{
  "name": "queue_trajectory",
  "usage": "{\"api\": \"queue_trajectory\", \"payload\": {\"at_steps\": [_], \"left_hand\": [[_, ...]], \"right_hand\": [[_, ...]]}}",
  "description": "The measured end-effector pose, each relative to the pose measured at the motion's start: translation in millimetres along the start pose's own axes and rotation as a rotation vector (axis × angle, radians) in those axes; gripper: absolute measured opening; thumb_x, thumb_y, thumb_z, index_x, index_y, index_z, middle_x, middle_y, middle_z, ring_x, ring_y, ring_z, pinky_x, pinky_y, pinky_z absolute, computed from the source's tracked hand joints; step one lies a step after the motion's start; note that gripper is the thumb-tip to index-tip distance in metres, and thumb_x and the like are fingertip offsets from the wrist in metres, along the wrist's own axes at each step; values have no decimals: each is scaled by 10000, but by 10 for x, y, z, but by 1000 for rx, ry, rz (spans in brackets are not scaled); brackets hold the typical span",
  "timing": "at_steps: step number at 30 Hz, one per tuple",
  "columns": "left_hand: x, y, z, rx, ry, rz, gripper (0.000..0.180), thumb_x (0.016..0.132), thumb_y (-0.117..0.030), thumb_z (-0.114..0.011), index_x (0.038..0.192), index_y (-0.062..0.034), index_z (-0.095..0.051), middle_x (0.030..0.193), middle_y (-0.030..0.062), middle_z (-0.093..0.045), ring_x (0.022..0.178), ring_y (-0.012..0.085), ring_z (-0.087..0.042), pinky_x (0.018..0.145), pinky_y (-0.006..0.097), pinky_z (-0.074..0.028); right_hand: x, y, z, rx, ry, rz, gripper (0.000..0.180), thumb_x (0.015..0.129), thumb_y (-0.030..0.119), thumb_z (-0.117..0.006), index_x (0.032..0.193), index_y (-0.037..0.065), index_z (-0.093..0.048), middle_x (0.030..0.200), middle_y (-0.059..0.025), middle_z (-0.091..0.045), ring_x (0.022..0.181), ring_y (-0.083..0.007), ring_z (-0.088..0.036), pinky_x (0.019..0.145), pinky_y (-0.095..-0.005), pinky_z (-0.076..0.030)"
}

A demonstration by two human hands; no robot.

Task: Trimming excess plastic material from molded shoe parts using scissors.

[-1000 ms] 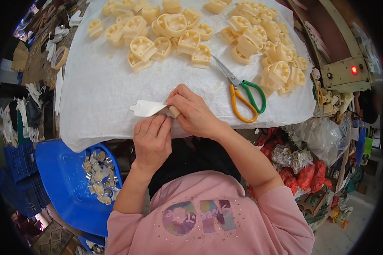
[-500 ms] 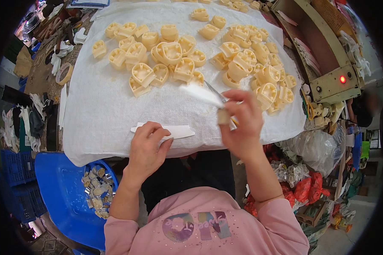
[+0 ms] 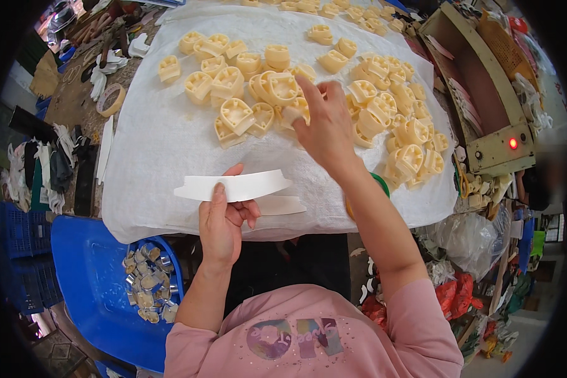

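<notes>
My left hand [image 3: 223,217] holds up a white curved strip [image 3: 258,184], thumb on top and fingers beneath. A second white strip [image 3: 283,205] lies on the white cloth [image 3: 154,157], partly covered by the first. My right hand [image 3: 326,123] is over the cream plastic pieces [image 3: 283,88], thumb and index finger spread around a piece at the near edge of the middle pile. Whether they touch it is hard to tell. Beside my right forearm a green curved edge [image 3: 382,184] shows, with a bit of yellow on the other side; the rest is hidden.
More cream pieces [image 3: 409,160] are heaped at the right. A tape roll [image 3: 111,101] lies left of the cloth. A blue basin [image 3: 101,296] with metal-coloured pieces stands lower left. A beige machine [image 3: 501,150] with a red light stands right.
My left hand has lifted, now gripping a strip. My right hand has moved forward to the cream pieces and no longer holds the blurred white piece and pointed metal tool. The view has shifted slightly.
</notes>
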State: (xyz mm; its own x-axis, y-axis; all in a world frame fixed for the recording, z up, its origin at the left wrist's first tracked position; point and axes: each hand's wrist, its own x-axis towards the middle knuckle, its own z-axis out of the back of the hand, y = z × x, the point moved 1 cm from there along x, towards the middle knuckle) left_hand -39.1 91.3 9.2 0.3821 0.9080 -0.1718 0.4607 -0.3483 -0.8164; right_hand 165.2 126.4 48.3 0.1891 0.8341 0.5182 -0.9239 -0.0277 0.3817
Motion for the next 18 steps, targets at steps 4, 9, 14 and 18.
{"api": "queue_trajectory", "payload": {"at_steps": [4,9,14,18], "left_hand": [[-8,31,1,5,-3,33,452,1011,-259,-297,1283,68,-451,815,96,-600,639,119,-545,507,243,-424],[-15,15,26,15,-2,66,445,1009,-258,-312,1272,68,-462,815,97,-602,660,128,-553,531,246,-427],[5,22,135,34,25,53,436,1002,-263,-346,1247,70,-483,827,101,-609,670,137,-561,539,250,-427],[6,-9,99,42,49,56,431,999,-255,-358,1255,74,-471,843,105,-610,678,140,-564,547,253,-433]], "right_hand": [[330,54,-261,-168,19,-17,473,661,174,-744,1113,144,-609,1049,-165,-467,991,-316,-487,748,-382,-475],[413,-71,-413,-246,195,-82,456,649,158,-735,1090,143,-623,1040,-162,-470,939,-315,-509,756,-393,-487],[437,-223,-76,78,316,-277,378,701,113,-649,1078,104,-621,1037,-177,-536,875,-284,-568,765,-359,-497],[45,-231,134,741,174,-549,389,756,-20,-508,1143,-3,-545,1112,-106,-592,1047,-184,-557,916,-297,-423]]}}
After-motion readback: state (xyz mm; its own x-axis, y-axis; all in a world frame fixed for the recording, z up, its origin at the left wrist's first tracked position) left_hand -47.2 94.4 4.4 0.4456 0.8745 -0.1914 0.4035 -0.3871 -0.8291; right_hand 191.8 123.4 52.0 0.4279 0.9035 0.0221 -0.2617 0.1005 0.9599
